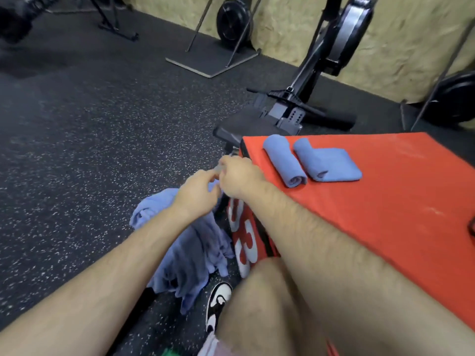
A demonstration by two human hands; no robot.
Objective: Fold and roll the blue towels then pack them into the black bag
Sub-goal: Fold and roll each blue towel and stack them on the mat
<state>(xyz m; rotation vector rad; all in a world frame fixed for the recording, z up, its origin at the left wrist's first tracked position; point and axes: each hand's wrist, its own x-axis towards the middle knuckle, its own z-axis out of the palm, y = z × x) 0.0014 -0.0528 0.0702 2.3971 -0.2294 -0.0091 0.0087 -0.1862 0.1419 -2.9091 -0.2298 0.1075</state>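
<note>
Risk noted: the loose blue towels (190,242) lie heaped on the floor (90,150) against the near-left side of the red box (359,201), beside the shoe (218,304), and could be trodden on. Near the box's far-left corner, the half-rolled towel (331,164) may unwind if lifted, unlike the tight roll (284,160) touching it. Both forearms reach past the box's left edge, the left hand (203,187) and right hand (239,176) meeting with fingers curled. Blur hides whether they pinch anything, and no black bag is identifiable.

A rolled blue towel (284,160) and a half-rolled blue towel (331,164) lie side by side on my red box (372,206); a crumpled towel heap (195,253) lies on the floor (77,150).
</note>
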